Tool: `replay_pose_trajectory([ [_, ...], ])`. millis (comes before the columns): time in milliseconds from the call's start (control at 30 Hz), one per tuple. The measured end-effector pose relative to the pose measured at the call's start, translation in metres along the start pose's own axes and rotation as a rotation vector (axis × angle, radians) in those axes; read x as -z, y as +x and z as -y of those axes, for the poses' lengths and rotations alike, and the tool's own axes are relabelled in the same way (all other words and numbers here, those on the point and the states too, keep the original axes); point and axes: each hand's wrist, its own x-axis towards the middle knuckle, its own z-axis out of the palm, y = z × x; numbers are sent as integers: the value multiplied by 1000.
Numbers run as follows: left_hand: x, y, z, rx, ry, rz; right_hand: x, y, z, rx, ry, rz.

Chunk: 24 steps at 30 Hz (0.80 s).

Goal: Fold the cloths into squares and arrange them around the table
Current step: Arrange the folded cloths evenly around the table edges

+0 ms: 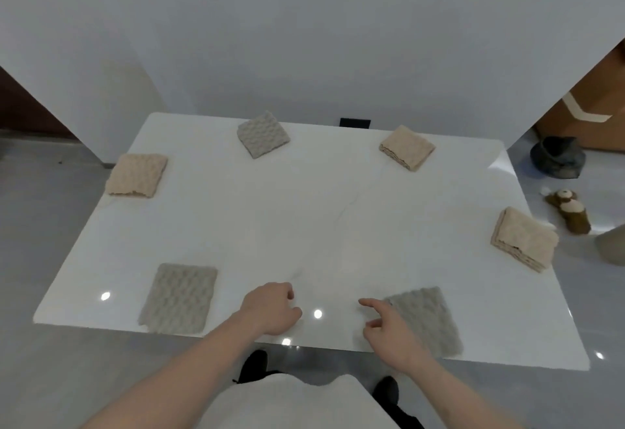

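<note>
We count six folded cloths set around the white counter point(304, 219): three grey, three beige. Nearest to us lie two grey ones at the front edge, the grey cloth at front left point(179, 298) and the grey cloth at front right point(427, 320), both flat and roughly square.

Between them both of our hands hover over the bare counter top. Our left hand point(270, 308) is turned knuckles up, its fingers curled loosely under and holding nothing. Our right hand point(389, 330) covers the near left corner of the front right grey cloth; its index finger points out straight toward the left, while the other fingers are curled in, and nothing is pinched. We cannot tell whether this hand touches the cloth or only hangs above it. Both forearms are bare and reach in from the bottom of the view, above a pale garment and two dark shoes on the floor.

Farther out, a beige cloth at the right edge point(522, 239) sits thick and layered, turned at an angle. Opposite, a beige cloth at the left edge point(137, 175) lies near the far left corner. At the back edge rest the grey cloth at the back point(263, 133), turned like a diamond, and the beige cloth at the back right point(407, 147).

On the floor to the right of the counter lie a brown soft toy point(570, 210) and, beyond it, a dark hat point(556, 158). A white wall stands behind the counter.
</note>
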Motion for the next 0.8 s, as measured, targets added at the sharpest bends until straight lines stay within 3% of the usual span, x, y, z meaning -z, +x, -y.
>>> replay_pose_trajectory([
  [100,-38,-8,-61,30,-114,44,50,-6,-36,-72,97,-60],
  [333,-100,-32,-167,31,-307,120,132,-12,-90,-42,-36,-32],
  [800,-136,6,-190,92,-528,159,159,-9,-116,-144,-133,34],
])
